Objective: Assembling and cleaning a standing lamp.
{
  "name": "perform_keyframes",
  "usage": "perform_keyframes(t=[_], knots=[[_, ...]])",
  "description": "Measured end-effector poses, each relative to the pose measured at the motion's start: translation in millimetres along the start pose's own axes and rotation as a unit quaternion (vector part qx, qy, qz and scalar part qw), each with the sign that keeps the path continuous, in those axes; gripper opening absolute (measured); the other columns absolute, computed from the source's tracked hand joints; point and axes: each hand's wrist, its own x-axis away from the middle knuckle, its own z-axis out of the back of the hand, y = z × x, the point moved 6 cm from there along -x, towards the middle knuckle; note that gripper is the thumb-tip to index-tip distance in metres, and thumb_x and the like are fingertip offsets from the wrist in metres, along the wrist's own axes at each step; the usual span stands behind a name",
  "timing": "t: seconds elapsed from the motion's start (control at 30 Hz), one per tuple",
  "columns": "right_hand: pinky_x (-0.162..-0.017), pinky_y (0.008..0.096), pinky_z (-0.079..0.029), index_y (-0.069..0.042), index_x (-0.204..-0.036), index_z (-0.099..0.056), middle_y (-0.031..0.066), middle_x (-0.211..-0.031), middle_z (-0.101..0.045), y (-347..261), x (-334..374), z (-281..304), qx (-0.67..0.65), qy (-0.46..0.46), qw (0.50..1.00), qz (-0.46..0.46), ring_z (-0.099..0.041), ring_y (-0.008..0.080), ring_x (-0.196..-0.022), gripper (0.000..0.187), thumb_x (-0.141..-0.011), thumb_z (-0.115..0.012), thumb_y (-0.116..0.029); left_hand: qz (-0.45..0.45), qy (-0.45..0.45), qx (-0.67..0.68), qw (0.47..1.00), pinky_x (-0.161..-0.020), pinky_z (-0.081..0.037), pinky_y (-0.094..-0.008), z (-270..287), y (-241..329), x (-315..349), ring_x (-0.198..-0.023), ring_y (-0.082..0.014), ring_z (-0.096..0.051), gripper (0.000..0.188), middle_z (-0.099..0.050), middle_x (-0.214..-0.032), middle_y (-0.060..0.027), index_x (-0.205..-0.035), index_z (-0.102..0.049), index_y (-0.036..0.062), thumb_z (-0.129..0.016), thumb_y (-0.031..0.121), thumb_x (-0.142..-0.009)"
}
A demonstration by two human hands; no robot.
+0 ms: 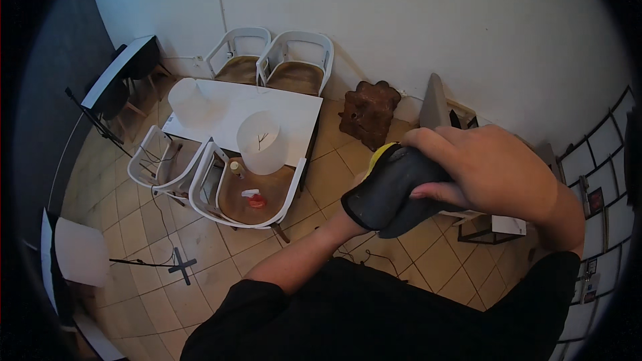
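A black work glove with a yellow patch at its upper edge covers my left hand, and its cuff ends at the bare wrist. Inside the glove the left fingers cannot be made out. My bare right hand reaches across from the right and is closed on the glove, thumb below and fingers over the top. Both hands are held up close together, in front of the floor and furniture behind them.
Beyond my hands to the left stands a white table with a translucent white cylinder. A white armchair holds small red and white items. A brown stool-like piece stands near the wall. Cables lie on the tiled floor.
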Motion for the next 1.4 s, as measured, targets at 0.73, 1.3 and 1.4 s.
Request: perform_keyframes(t=[0.73,1.3,1.4], knots=[[-0.079,0.0442,-0.054,-0.004,-0.119,-0.065,0.0185,-0.098,-0.068,18.0,-14.5,-1.2,-0.049,0.047,0.997,0.035,-0.068,0.0357,-0.090,0.036,-0.100,-0.057,-0.034,-0.080,0.040,-0.090,0.992,-0.107,-0.042,-0.0452,-4.5,7.5,-12.5,-0.128,-0.0336,-0.052,0.065,-0.055,-0.134,-0.0167,-0.138,-0.049,0.0002,-0.079,0.015,-0.083],[-0.078,0.0406,-0.055,0.002,-0.120,-0.068,0.0163,-0.083,-0.070,24.2,-18.9,13.5,-0.061,0.102,0.990,0.076,-0.067,0.0327,-0.074,0.051,-0.093,-0.066,-0.042,0.106,0.014,0.127,0.986,-0.087,-0.051,-0.0386,-3.3,-9.4,-20.5,-0.102,-0.0304,-0.068,0.034,-0.067,-0.111,-0.0206,-0.129,-0.053,-0.0025,-0.061,0.015,-0.101],[-0.074,0.0413,-0.053,0.000,-0.114,-0.069,0.0168,-0.087,-0.070,39.0,-21.0,1.5,-0.016,0.021,0.995,-0.099,-0.067,0.0340,-0.074,0.051,-0.089,-0.070,-0.044,0.063,0.031,0.123,0.990,-0.089,-0.051,-0.0383,-0.9,-2.4,-21.0,-0.107,-0.0319,-0.067,0.037,-0.067,-0.115,-0.0208,-0.130,-0.052,-0.0018,-0.063,0.013,-0.098]])
